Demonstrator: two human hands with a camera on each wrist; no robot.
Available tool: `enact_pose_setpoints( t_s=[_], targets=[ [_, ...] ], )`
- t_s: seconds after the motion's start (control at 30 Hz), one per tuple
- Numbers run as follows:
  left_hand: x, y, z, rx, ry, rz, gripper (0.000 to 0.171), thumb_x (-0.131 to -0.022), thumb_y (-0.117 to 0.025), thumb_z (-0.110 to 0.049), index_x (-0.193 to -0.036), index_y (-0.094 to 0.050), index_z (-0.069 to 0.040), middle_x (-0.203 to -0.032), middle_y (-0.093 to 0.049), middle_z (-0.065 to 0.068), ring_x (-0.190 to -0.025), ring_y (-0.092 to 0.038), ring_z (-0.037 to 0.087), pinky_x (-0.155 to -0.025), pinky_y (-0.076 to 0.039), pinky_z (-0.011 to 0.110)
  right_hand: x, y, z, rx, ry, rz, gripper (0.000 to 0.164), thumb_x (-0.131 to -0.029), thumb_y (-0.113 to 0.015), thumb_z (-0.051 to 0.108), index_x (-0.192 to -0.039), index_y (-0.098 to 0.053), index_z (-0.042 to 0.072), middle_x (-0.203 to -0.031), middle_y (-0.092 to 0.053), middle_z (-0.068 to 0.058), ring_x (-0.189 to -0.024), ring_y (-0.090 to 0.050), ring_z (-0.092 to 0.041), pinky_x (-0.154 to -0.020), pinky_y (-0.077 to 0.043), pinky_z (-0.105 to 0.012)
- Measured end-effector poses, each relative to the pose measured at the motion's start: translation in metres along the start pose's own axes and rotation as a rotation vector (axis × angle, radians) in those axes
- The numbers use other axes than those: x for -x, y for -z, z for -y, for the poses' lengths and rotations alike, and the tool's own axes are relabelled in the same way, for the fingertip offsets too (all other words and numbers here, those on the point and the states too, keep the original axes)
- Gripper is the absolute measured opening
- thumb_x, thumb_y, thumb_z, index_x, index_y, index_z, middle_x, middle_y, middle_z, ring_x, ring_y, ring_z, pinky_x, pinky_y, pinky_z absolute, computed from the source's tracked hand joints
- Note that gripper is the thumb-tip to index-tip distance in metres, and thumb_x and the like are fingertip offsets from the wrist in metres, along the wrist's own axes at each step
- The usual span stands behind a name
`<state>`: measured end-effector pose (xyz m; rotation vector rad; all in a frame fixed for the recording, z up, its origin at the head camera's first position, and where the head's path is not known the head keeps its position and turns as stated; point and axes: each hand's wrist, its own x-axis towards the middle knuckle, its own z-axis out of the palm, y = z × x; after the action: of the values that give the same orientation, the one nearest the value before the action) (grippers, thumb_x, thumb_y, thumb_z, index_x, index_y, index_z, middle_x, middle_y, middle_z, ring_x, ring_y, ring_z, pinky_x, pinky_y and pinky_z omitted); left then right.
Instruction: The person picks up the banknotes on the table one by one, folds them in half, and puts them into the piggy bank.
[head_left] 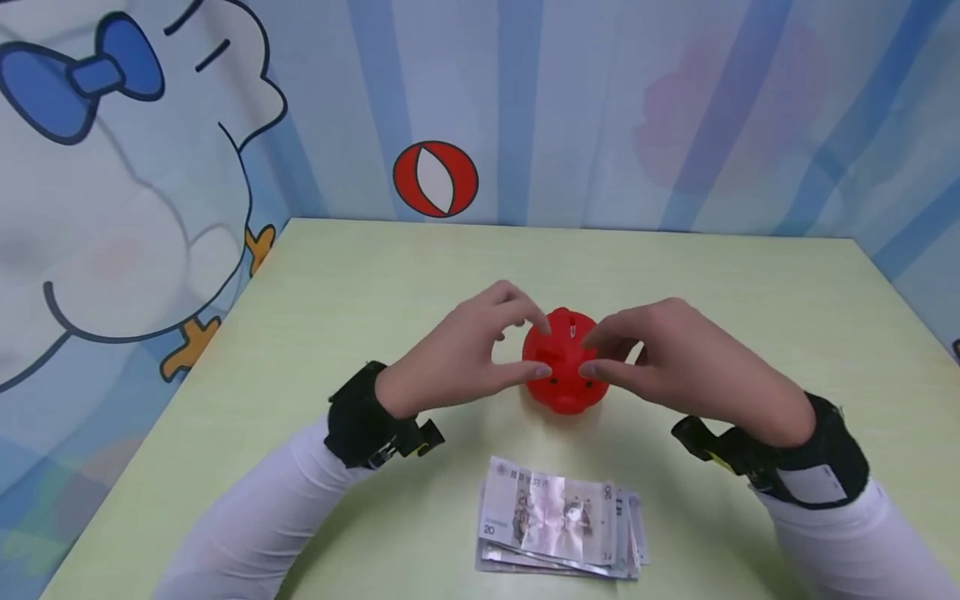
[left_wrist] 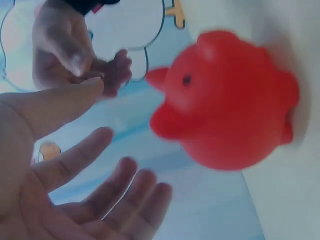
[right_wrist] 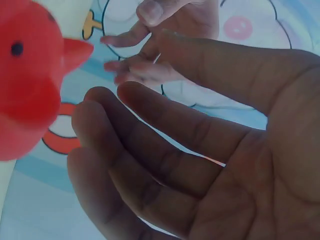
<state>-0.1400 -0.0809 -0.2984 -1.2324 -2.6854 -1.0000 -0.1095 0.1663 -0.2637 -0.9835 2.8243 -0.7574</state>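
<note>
A red piggy bank [head_left: 567,357] stands on the pale yellow table, its snout towards me and a small slot in its back. My left hand [head_left: 474,350] hovers at its left side, thumb and fingers spread apart. On the other side, my right hand [head_left: 671,354] is held with fingers loosely bent and a gap to the thumb. Both wrist views show the palms with nothing in them, and the piggy bank [left_wrist: 230,105] apart from the fingers. Nearer to me lies a stack of banknotes [head_left: 551,517], the top one marked 20.
The light yellow table [head_left: 360,275] meets a blue striped backdrop [head_left: 570,108] printed with a red and white ball [head_left: 435,179] and a large white cartoon figure at the left. Black wrist straps [head_left: 367,417] with small cameras sit on both forearms.
</note>
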Motion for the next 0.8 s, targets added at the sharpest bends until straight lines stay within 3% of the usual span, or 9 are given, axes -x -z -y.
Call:
enact_pose_setpoints(
  t_s=[0.2,0.37,0.5,0.67,0.8],
  targets=[
    [0.020,-0.014,-0.013,-0.063,0.030,0.175,0.032,-0.080,-0.080,-0.038,-0.100,-0.063,-0.020,-0.095,-0.061,-0.008,-0.087,-0.057,0.006,-0.073,-0.051,0.018,0.013,-0.014,0.007,0.070,0.034,0.036,0.014,-0.084,-0.078,0.023,-0.097,-0.074,0.020,-0.082,-0.067,0.014,-0.073,-0.061,-0.001,-0.064,-0.054,-0.023],
    [0.028,-0.028,-0.017,-0.136,0.130,0.361,0.046,-0.073,-0.081,-0.050,-0.104,-0.062,-0.022,-0.094,-0.063,-0.008,-0.081,-0.059,0.008,-0.064,-0.049,0.020,0.021,-0.031,0.007,0.130,0.034,0.071,0.020,-0.081,-0.080,0.028,-0.098,-0.073,0.019,-0.084,-0.067,0.012,-0.075,-0.061,-0.004,-0.068,-0.055,-0.025],
    [0.031,-0.039,-0.013,-0.151,0.182,0.470,0.047,-0.072,-0.083,-0.049,-0.102,-0.060,-0.020,-0.084,-0.061,-0.008,-0.073,-0.055,0.006,-0.060,-0.047,0.021,0.023,-0.049,0.001,0.091,0.006,0.149,0.035,-0.077,-0.082,0.034,-0.105,-0.070,0.016,-0.089,-0.068,0.008,-0.077,-0.062,-0.007,-0.068,-0.055,-0.024],
    [0.036,-0.053,0.001,-0.027,0.223,0.533,0.042,-0.073,-0.085,-0.042,-0.097,-0.057,-0.021,-0.071,-0.058,-0.008,-0.064,-0.054,0.006,-0.056,-0.044,0.021,0.024,-0.079,-0.012,-0.050,-0.040,0.280,0.053,-0.072,-0.082,0.051,-0.110,-0.065,0.019,-0.086,-0.064,0.011,-0.075,-0.059,-0.007,-0.066,-0.052,-0.022],
    [0.040,-0.060,0.015,0.113,0.263,0.489,0.030,-0.075,-0.085,-0.034,-0.087,-0.061,-0.022,-0.069,-0.061,-0.009,-0.066,-0.056,0.006,-0.058,-0.044,0.020,0.024,-0.097,-0.022,-0.116,-0.047,0.329,0.048,-0.069,-0.081,0.057,-0.097,-0.065,0.022,-0.073,-0.057,0.014,-0.067,-0.054,-0.006,-0.060,-0.048,-0.021]
  ],
)
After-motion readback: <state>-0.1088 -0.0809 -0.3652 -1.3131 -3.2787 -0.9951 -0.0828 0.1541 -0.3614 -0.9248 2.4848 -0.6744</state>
